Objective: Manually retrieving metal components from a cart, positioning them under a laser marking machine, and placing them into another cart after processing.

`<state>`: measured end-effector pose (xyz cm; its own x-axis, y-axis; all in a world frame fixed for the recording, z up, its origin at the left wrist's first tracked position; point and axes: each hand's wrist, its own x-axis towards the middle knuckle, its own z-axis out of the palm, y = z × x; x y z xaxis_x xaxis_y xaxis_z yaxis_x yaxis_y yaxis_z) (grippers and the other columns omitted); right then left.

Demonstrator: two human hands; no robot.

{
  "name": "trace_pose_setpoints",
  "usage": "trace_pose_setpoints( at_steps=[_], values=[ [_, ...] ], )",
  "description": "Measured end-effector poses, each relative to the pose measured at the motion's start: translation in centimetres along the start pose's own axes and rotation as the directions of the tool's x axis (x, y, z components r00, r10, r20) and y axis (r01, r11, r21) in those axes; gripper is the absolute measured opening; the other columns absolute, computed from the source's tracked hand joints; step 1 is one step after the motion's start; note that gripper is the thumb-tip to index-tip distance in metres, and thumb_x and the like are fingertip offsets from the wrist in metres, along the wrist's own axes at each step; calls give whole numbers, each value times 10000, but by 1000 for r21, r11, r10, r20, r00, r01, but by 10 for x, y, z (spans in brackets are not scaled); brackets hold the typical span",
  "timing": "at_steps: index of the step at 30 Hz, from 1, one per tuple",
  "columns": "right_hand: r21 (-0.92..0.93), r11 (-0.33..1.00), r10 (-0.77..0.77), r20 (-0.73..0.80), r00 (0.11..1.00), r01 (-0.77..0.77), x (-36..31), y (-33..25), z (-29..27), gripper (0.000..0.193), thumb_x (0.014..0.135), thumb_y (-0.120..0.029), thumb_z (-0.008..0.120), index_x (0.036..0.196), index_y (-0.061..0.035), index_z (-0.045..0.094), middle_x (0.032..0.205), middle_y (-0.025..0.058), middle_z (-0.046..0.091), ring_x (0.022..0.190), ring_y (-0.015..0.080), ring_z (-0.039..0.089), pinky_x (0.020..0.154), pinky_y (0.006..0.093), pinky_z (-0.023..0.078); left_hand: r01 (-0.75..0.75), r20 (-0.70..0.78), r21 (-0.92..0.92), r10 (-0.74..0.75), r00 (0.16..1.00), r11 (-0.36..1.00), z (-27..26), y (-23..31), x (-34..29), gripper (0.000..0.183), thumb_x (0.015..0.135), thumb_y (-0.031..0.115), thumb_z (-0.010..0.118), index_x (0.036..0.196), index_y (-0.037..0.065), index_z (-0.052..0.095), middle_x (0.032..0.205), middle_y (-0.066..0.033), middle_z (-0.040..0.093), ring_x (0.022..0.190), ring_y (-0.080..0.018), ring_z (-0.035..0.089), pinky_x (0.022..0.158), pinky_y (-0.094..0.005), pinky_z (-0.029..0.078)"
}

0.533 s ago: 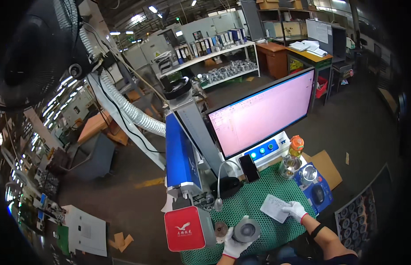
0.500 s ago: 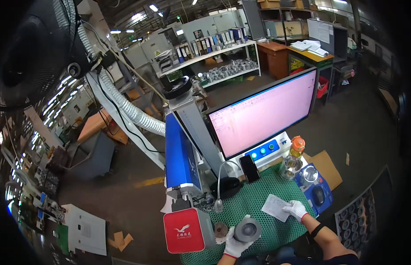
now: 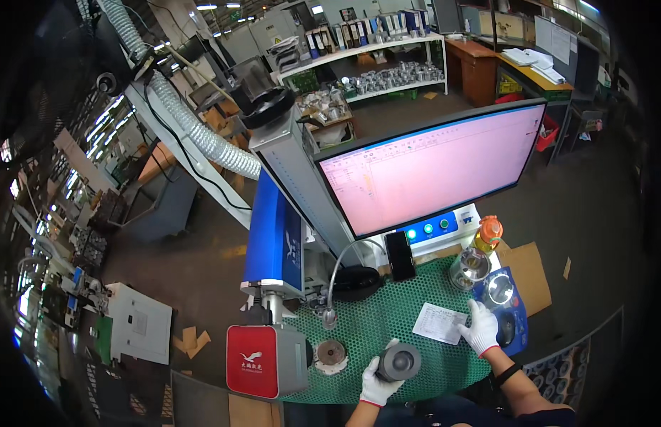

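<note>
My gloved left hand [image 3: 379, 385] holds a dark grey round metal part [image 3: 400, 361] with a recessed face, tilted up over the green mat. Its fingers wrap round the part's side. To the right, my gloved right hand [image 3: 481, 329] is open, fingers apart, with the thumb by the right edge of a printed paper sheet [image 3: 440, 323]. I cannot tell whether the thumb touches the sheet, which lies on the perforated green mat [image 3: 373, 320]. Left of the metal part is a round brownish fixture [image 3: 330, 353].
A blue machine head [image 3: 272, 238] with a red-faced box [image 3: 253, 361] stands at left. Behind the mat are a monitor [image 3: 437, 167], a phone [image 3: 399, 256] and a bendy lamp [image 3: 329, 317]. At right stand an orange-capped bottle [image 3: 489, 231], a shiny metal cup [image 3: 470, 267] and a blue package [image 3: 512, 313].
My right hand has opened and shifted right across the sheet to its edge. The left hand still holds the metal part. The whole view has shifted and turned slightly.
</note>
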<state>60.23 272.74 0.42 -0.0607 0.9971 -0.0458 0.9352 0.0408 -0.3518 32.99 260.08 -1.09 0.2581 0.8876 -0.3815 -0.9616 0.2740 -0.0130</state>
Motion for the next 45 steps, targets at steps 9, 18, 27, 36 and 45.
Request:
trace_pose_setpoints(
  at_steps=[9,18,27,36,45],
  values=[
    [553,779,-510,288,810,294,-54,-42,-62,1052,653,-464,876,1474,-47,368,1474,218,438,1334,397,473,1099,447,423,42,-104,139,-28,994,989,7,-27,23,756,863,321,739,1502,87,410,1399,-125,563,1318,-308,525,1135,-526,411],
    [559,779,-500,280,819,284,-37,-75,-38,916,640,-419,848,1404,-103,455,1283,187,540,1141,391,571,966,473,482,115,-258,259,-46,965,959,6,-40,24,525,1025,403,554,1414,59,477,1370,-125,577,1249,-264,579,1073,-446,487],
    [241,842,-482,-65,874,482,73,-157,12,761,678,-212,771,1365,-52,484,1063,146,555,909,304,570,757,422,452,-31,-371,674,374,850,738,-21,-1,0,775,997,480,553,1518,-25,281,1384,-280,447,1101,-374,594,831,-449,594],
    [402,804,-446,-81,891,439,92,-154,40,985,613,-352,879,1426,-74,398,1381,203,474,1223,380,530,985,476,468,86,-354,783,328,876,615,-43,-6,21,537,1027,366,533,1358,-56,510,1100,-220,660,869,-288,695,678,-365,608],
    [203,978,55,-4,998,-54,11,-36,17,850,594,-283,894,1304,-28,502,1253,199,555,1139,385,569,981,491,457,234,-504,625,156,850,745,-55,21,37,535,1060,406,429,1252,-69,580,960,-222,699,688,-300,714,523,-347,610]
  ],
)
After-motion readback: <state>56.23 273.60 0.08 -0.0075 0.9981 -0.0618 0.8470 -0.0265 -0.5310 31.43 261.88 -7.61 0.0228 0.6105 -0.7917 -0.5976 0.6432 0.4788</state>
